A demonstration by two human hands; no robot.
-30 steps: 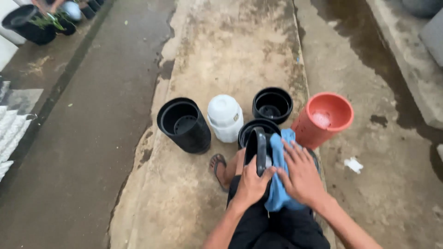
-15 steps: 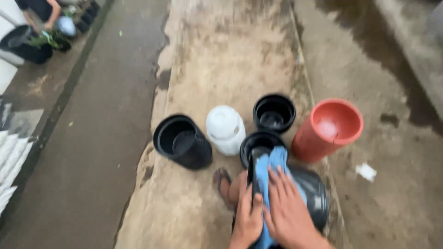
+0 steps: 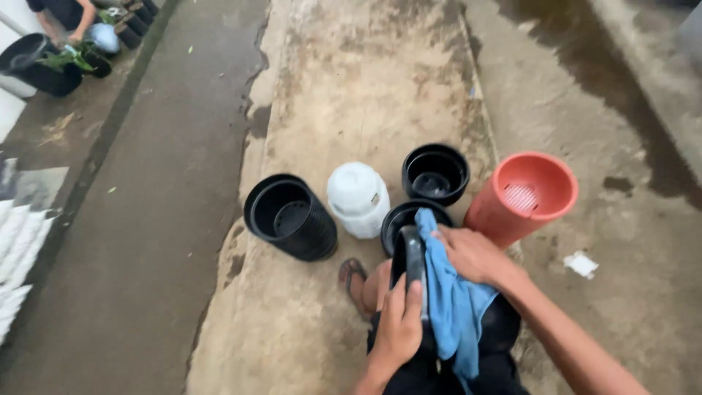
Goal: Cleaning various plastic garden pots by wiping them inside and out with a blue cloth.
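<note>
Head view: right hand [image 3: 475, 256] presses cloth [image 3: 447, 296].

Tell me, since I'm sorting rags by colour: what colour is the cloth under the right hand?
Light blue: the cloth, plain, seen in the head view.

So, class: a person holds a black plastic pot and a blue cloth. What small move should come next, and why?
Probably draw the blue cloth along the black plastic pot: the right hand presses it there while the left hand grips the rim.
</note>
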